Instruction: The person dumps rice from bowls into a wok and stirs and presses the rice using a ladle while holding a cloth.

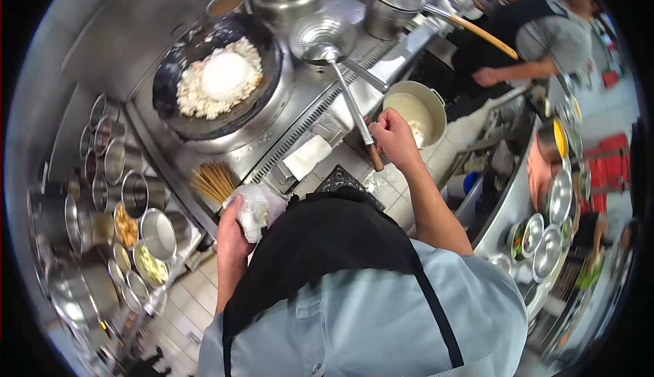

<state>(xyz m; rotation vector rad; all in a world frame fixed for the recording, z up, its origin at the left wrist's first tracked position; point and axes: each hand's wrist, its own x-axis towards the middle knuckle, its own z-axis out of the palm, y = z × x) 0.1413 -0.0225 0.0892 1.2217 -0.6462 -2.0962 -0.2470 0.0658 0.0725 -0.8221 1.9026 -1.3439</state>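
Observation:
My left hand (234,230) is wrapped round a white bag (255,210) beside the apron. My right hand (395,135) is closed near the rim of a pot of pale liquid (414,112); what its fingers hold, if anything, is too small to tell. Just left of that hand lies a long-handled strainer (327,39), its wooden grip pointing toward me. At the upper left a black wok (167,84) holds white and browned food (219,77) with a round white mass on top.
Metal containers (122,159), some with chopped food, crowd the left side. A bamboo brush (213,183) lies at the stove's edge. Steel pots (287,2) stand at the back. Another person (545,43) works at the upper right, near bowls (547,251) on a counter.

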